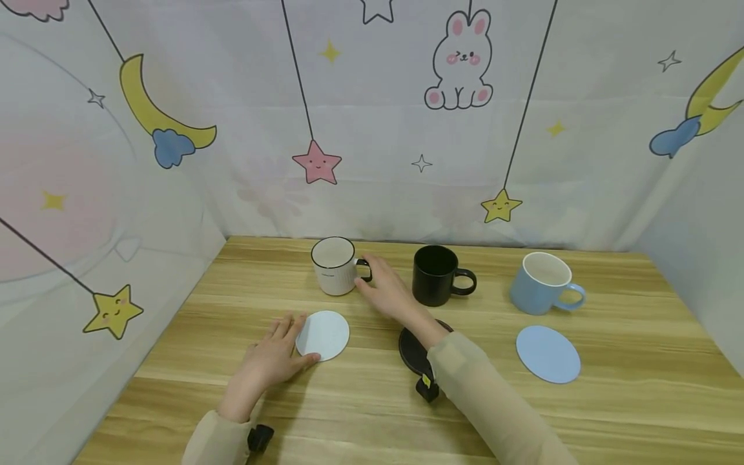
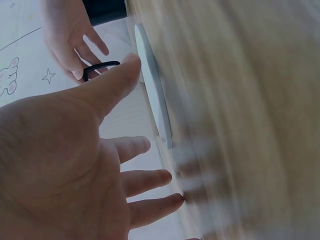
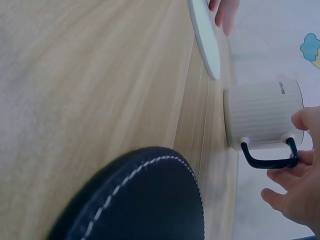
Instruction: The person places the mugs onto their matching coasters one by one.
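Observation:
The left hand (image 1: 273, 355) lies beside a round white coaster (image 1: 323, 336), its thumb and a fingertip at the coaster's edge. Its fingers are spread and fairly straight, as the left wrist view also shows. A white ribbed mug (image 1: 335, 268) with a black rim and black handle stands behind that coaster. At the mug's handle (image 3: 270, 163), the right hand (image 1: 386, 287) holds on with thumb and fingers, the index finger bent at the loop. The mug is upright on the table in the head view. Part of the right hand's grip is hidden there.
A black mug (image 1: 433, 278) stands to the right, and its black stitched coaster (image 3: 155, 200) is partly under the right forearm. Farther right are a light blue mug (image 1: 537, 284) and a light blue coaster (image 1: 548, 354). A printed curtain (image 1: 383, 206) borders the wooden table (image 1: 360, 420).

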{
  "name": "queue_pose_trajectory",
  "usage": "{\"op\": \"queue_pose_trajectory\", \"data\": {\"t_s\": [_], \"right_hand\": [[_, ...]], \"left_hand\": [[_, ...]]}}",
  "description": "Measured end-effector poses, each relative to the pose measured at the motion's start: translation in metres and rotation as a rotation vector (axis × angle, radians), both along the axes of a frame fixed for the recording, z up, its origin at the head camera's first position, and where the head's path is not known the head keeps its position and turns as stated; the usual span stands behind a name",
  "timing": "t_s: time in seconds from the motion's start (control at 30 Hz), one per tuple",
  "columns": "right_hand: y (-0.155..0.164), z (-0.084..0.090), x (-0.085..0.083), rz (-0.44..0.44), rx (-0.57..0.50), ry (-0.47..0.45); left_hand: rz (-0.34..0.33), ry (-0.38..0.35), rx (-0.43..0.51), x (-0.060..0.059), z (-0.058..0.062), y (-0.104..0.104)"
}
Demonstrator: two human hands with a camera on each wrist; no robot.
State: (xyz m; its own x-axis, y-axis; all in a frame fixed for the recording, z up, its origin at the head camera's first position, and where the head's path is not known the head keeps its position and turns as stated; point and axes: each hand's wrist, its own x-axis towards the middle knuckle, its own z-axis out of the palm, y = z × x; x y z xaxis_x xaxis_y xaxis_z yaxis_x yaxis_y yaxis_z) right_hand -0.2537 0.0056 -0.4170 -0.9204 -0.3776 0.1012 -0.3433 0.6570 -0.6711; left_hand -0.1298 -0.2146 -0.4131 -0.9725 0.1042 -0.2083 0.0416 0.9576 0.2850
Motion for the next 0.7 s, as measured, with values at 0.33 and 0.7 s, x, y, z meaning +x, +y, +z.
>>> {"op": "queue_pose_trajectory", "data": {"t_s": [0.33, 0.7], "right_hand": [[-0.007, 0.000, -0.006, -0.038, -0.045, -0.032], [-0.016, 0.004, -0.011, -0.058, -0.130, -0.089]], "left_hand": [[-0.007, 0.008, -0.014, -0.001, -0.004, -0.002], [-0.001, 0.005, -0.022, -0.001, -0.003, 0.000]]}}
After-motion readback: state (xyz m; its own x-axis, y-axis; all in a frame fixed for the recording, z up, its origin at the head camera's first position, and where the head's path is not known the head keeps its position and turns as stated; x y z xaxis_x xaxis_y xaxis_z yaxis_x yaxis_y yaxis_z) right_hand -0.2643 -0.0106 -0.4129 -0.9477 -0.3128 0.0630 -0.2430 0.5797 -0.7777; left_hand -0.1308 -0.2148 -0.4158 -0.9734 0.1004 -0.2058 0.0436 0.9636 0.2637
